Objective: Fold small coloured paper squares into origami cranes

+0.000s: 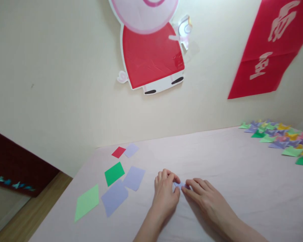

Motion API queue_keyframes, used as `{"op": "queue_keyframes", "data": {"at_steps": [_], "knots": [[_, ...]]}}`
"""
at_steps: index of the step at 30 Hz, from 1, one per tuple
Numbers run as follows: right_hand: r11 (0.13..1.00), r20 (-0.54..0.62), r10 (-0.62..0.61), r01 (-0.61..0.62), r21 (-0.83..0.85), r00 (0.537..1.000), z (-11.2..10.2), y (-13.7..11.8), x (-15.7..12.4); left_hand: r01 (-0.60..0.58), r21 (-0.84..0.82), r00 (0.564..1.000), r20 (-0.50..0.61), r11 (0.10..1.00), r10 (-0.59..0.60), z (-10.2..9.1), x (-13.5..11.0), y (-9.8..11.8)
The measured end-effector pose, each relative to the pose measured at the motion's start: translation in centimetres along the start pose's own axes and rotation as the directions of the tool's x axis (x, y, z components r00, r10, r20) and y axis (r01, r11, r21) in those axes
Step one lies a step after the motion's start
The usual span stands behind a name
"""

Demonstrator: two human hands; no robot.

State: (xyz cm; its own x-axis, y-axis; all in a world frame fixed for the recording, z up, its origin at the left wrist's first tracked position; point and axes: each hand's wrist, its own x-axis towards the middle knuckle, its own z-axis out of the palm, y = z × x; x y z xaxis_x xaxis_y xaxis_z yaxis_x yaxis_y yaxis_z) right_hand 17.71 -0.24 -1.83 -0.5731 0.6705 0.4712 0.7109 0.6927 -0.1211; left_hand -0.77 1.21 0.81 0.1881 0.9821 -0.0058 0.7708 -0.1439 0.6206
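Note:
A small folded lilac paper piece (179, 184) lies on the pale pink table (229, 168) between my two hands. My left hand (165, 193) has its fingers curled and pinches the piece's left side. From the right, my right hand (204, 196) presses its fingertips together on the other side. Most of the piece is hidden under my fingers.
Loose paper squares lie to the left: red (118, 152), lilac (131, 150), green (114, 173), two lilac (134, 178) (114, 197) and light green (87, 202). Several folded coloured paper pieces (280, 137) are heaped at the far right. A cartoon cutout (153, 57) and a red banner (270, 50) hang on the wall.

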Motion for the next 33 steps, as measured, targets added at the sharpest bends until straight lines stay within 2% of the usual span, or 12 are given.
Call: {"op": "queue_keyframes", "data": {"at_steps": [3,6,10,13,16,21,25,28,33], "knots": [[0.999,-0.007,0.027,-0.027,-0.035,1.000,-0.4,1.0,-0.9,0.006,-0.007,1.000,0.014,1.000,-0.006,-0.2,0.1,0.0],[0.999,0.006,0.041,-0.041,0.009,0.999,-1.4,1.7,-0.9,-0.014,-0.012,1.000,0.015,1.000,0.014,-0.6,0.0,0.1],[0.986,0.051,0.104,-0.110,0.126,0.993,-2.1,1.1,0.9,-0.105,-0.081,0.992,0.057,0.991,0.110,-1.7,-0.5,-0.2],[0.974,0.062,0.086,-0.097,0.207,0.994,-1.4,0.2,2.4,-0.173,-0.154,0.979,0.078,0.973,0.186,-2.2,-0.7,-0.9],[0.966,0.047,0.098,-0.106,0.235,0.994,-0.2,-0.4,3.2,-0.209,-0.159,0.976,0.020,0.965,0.215,-1.8,-0.3,-1.6],[0.920,0.050,0.209,-0.214,0.328,0.977,0.6,-0.1,3.4,-0.240,-0.161,0.969,-0.091,0.957,0.228,-0.8,0.4,-1.9],[0.780,0.111,0.340,-0.346,0.521,0.934,0.2,0.2,3.8,-0.208,-0.339,0.974,-0.155,0.918,0.164,-0.8,0.5,-1.1],[0.648,0.123,0.423,-0.395,0.651,0.898,0.0,0.2,4.1,-0.121,-0.512,0.991,-0.111,0.850,0.074,-0.6,0.4,-0.8],[0.391,0.240,0.502,-0.465,0.794,0.831,0.2,-0.1,4.2,-0.055,-0.591,0.995,-0.099,0.805,-0.005,0.2,0.4,-0.9]]}}
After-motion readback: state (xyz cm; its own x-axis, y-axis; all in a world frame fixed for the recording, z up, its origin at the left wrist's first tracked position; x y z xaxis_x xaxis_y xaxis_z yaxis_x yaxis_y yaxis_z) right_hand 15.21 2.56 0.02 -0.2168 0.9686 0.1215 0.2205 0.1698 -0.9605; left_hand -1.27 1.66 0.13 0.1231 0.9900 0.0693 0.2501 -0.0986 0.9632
